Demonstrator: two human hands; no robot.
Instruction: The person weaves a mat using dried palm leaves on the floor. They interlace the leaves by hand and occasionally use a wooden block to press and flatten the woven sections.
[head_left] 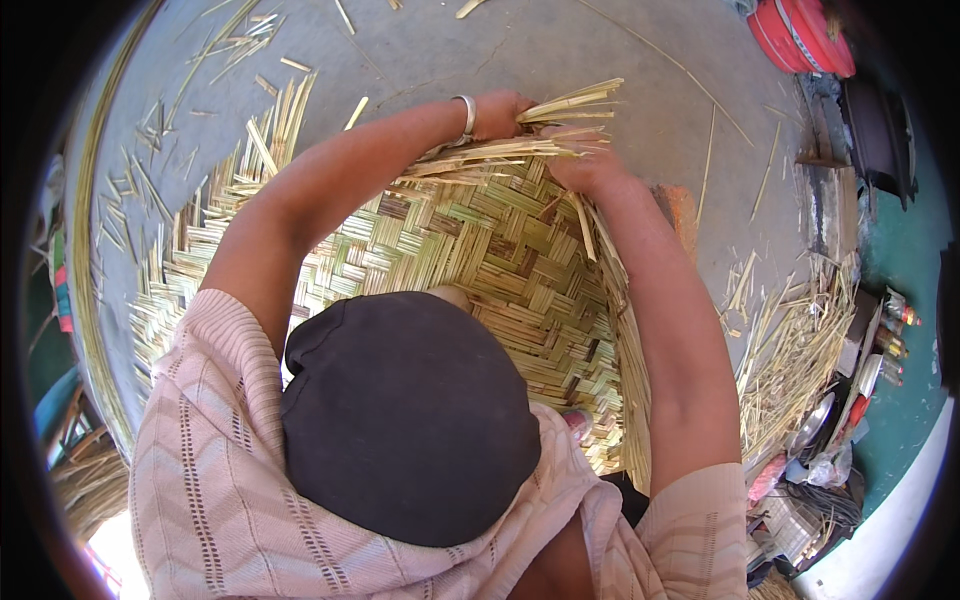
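Observation:
A large mat [420, 235] of flat greenish-yellow split reeds, woven in a zigzag pattern, lies on the floor before me. At its far right corner, a bundle of loose split-reed ends [575, 100] sticks out to the right. My left hand [498, 115], with a metal bangle at its wrist, is closed around this bundle. Just beside it, my right hand [588, 165] is closed on the folded strips at the corner; its fingertips are partly hidden by reeds. The mat's right edge is folded over in a thick rim [625, 330], while unwoven ends fan out along its left side.
Cut reed scraps [140, 200] litter the grey floor [420, 50] at the left. A heap of split reeds [795, 370] lies at the right, near a green wall [905, 260], bottles [892, 345] and utensils. A red plastic container [800, 35] stands far right. Long reeds [92, 250] curve along the left edge.

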